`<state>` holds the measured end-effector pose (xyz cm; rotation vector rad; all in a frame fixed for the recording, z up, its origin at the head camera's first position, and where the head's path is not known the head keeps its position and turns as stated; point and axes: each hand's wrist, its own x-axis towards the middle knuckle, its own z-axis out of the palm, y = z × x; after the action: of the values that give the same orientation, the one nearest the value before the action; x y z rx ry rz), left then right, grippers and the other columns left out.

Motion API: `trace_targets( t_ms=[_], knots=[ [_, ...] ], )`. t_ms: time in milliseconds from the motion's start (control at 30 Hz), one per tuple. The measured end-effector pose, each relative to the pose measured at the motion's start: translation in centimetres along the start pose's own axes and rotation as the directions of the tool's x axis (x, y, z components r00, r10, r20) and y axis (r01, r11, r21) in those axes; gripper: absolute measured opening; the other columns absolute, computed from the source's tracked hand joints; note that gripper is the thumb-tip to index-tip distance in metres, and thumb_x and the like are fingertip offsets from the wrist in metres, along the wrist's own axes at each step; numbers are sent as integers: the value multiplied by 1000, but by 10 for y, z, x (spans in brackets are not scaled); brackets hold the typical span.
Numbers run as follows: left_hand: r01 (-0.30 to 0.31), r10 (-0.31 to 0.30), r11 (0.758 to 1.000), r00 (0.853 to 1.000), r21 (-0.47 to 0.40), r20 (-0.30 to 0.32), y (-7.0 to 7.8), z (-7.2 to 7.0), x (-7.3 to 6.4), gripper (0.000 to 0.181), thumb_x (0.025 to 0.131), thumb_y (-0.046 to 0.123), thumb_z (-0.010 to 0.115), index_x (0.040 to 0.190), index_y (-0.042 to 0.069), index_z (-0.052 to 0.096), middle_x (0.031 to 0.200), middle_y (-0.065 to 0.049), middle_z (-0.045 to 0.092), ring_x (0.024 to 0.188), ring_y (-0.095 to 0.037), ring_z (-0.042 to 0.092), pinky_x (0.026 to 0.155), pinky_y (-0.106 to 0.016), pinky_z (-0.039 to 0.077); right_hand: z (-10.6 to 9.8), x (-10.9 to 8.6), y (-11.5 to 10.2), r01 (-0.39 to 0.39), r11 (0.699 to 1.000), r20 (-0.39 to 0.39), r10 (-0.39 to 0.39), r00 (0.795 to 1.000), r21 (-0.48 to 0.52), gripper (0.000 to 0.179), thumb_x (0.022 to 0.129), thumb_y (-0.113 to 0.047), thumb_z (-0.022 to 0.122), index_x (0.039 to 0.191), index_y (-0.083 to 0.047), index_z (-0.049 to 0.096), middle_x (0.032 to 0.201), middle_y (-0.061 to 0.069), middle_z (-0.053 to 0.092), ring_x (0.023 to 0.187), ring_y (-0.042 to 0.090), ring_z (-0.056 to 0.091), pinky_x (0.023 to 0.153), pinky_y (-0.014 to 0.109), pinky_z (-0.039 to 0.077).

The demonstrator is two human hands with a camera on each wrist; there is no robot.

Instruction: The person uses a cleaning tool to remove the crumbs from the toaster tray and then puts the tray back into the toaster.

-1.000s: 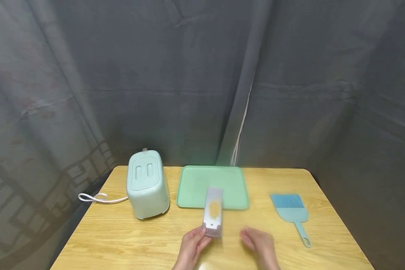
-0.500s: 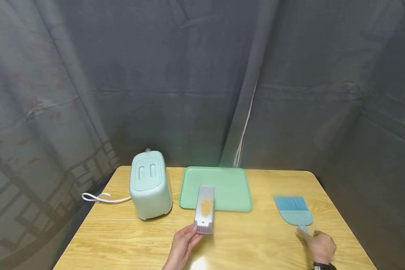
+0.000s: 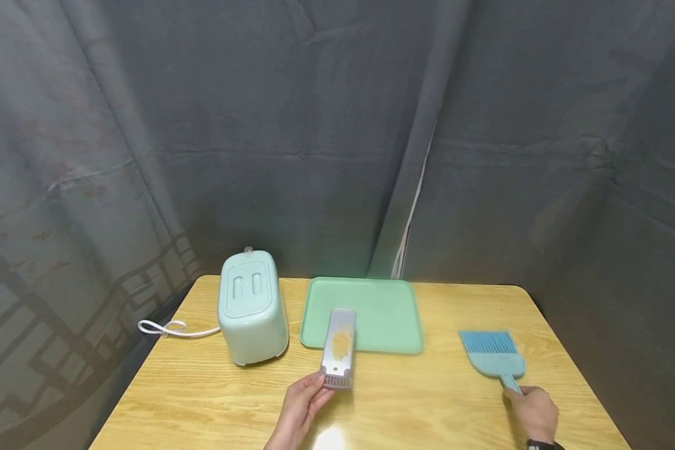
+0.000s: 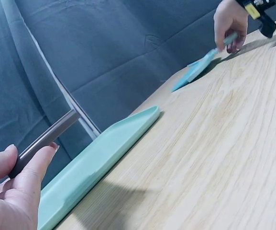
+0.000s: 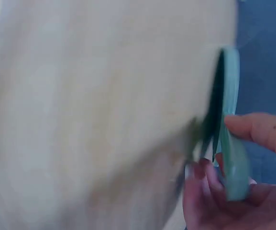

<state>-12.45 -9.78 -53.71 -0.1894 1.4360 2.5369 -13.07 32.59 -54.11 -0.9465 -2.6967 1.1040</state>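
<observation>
Pickup, apparently: left fingers [image 4: 36,166] pinch an oblong silver-metal tray [image 3: 330,361], right fingers [image 5: 252,127] a fan-shaped blue-plastic brush [image 3: 496,364]; lifting would need steadiness.

To my left on the wooden table [image 3: 416,406] I see a mint toaster [image 3: 253,328], its white cord [image 3: 194,334] looping past the left edge. Ahead of me a green tray [image 3: 388,322] lies flat; grey curtains [image 3: 292,137] hang behind.
</observation>
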Motion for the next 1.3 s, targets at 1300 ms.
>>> trace_targets(
  t_ms=[1300],
  knots=[
    [0,-29,986,985,169,169,67,-20,74,45,107,-3,42,139,-31,28,122,-34,63,99,-19,72,95,-29,58,38,-34,-233,-24,441,235,-431,871,897,17,107,-11,50,107,5,55,81,4,75,75,13,75,86,34,62]
  ],
)
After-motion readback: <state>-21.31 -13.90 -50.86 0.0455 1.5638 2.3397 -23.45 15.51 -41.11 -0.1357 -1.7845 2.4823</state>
